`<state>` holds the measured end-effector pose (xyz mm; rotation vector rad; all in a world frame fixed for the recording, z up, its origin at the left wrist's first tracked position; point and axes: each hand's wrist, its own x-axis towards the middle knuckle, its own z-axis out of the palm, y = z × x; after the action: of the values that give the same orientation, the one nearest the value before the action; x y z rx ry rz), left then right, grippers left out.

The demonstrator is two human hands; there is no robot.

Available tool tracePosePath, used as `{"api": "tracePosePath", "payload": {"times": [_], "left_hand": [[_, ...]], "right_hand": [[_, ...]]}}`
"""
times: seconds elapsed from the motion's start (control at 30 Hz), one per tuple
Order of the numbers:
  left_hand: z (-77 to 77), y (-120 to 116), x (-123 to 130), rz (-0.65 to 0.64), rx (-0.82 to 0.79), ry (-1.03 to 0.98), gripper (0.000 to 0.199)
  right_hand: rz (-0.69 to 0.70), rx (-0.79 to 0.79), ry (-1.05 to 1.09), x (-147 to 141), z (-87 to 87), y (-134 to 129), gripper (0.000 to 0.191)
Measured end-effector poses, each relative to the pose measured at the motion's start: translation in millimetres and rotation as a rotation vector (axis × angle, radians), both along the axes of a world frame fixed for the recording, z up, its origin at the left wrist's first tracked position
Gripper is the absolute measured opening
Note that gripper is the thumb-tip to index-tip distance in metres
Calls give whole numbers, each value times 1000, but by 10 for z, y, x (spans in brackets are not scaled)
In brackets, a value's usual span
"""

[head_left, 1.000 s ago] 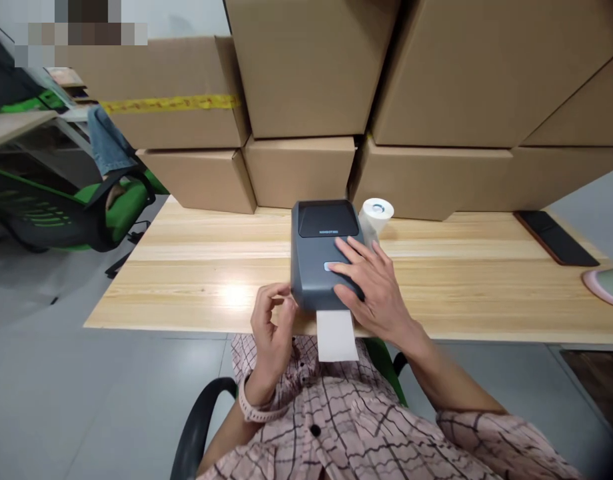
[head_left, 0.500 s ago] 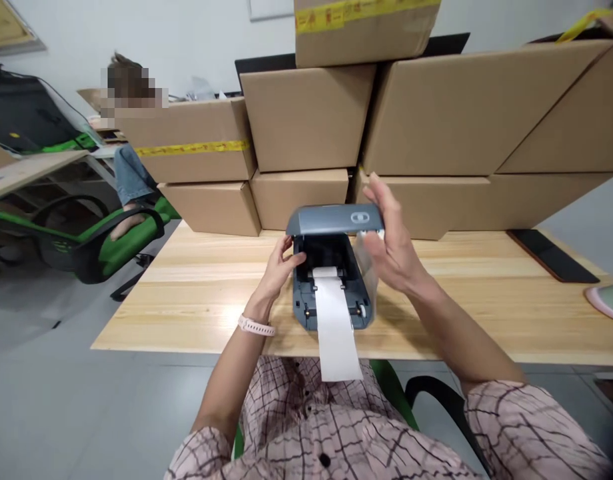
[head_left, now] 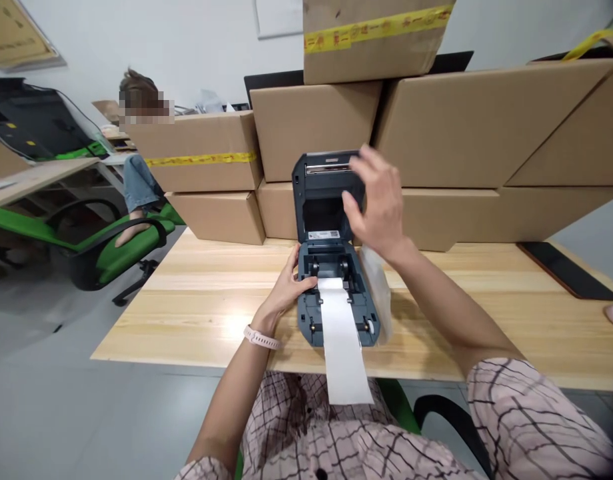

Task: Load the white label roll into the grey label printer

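Note:
A dark grey label printer (head_left: 306, 313) stands near the table's front edge with its lid (head_left: 300, 200) raised upright. A white paper strip (head_left: 344, 353) runs out of its front and hangs past the table edge. My left hand (head_left: 286, 291) grips the printer's left wall, thumb over the inner edge and fingers outside. At the lid's right edge is my right hand (head_left: 379, 200), fingers spread and slightly blurred; whether it touches the lid I cannot tell. A clear plastic bag (head_left: 378, 287) lies against the printer's right side.
Cardboard boxes (head_left: 441, 133) are stacked along the back of the wooden table (head_left: 186, 307). A dark tablet-like slab (head_left: 566, 269) lies at the right. Another person (head_left: 141, 180) sits on a green chair (head_left: 129, 257) at the left.
The printer lid has swung up and back from partly raised to upright, showing its inside. My right hand has moved up with it and its fingers are spread. My left hand stays at the printer's side.

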<state>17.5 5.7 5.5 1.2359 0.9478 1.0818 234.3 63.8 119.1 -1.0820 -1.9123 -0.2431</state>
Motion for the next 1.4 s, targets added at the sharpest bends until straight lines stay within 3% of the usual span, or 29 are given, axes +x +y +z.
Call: {"api": "tracePosePath", "payload": {"times": [0.1, 0.2, 0.3, 0.4, 0.53, 0.63, 0.8, 0.87, 0.93, 1.0, 1.13, 1.2, 1.3, 1.4], "left_hand": [[12, -13, 16, 15, -14, 34, 114], [35, -23, 22, 28, -10, 98, 107], [64, -7, -11, 2, 30, 134, 102], [83, 30, -82, -79, 56, 118, 102], [65, 61, -161, -136, 56, 85, 102], [40, 61, -178, -150, 69, 63, 98], [24, 45, -172, -149, 89, 61, 97], [26, 34, -165, -153, 97, 50, 95], [35, 20, -155, -153, 93, 40, 93], [50, 5, -145, -150, 80, 41, 92], [83, -13, -131, -141, 88, 53, 90], [91, -16, -130, -134, 95, 59, 90], [87, -13, -135, -142, 109, 68, 90], [76, -8, -137, -131, 106, 76, 91]], "right_hand": [[199, -164, -316, -42, -234, -332, 34], [333, -422, -657, -87, -423, -440, 29], [353, -518, -867, -159, -484, -402, 26], [408, -618, -947, -224, -454, -346, 28], [459, -702, -950, -223, -386, -275, 33], [572, -806, -895, -166, -332, -204, 36], [1000, -1010, -484, 99, -197, -186, 50], [1089, -1033, -283, 346, -176, -244, 54], [1083, -1027, -86, 686, -218, -322, 49], [985, -1020, 110, 1074, -331, -401, 41], [572, -1016, 469, 1691, -705, -521, 42], [409, -1033, 584, 1822, -913, -543, 46], [285, -1096, 669, 1819, -1146, -522, 50], [253, -1141, 621, 1751, -1158, -492, 48]]}}
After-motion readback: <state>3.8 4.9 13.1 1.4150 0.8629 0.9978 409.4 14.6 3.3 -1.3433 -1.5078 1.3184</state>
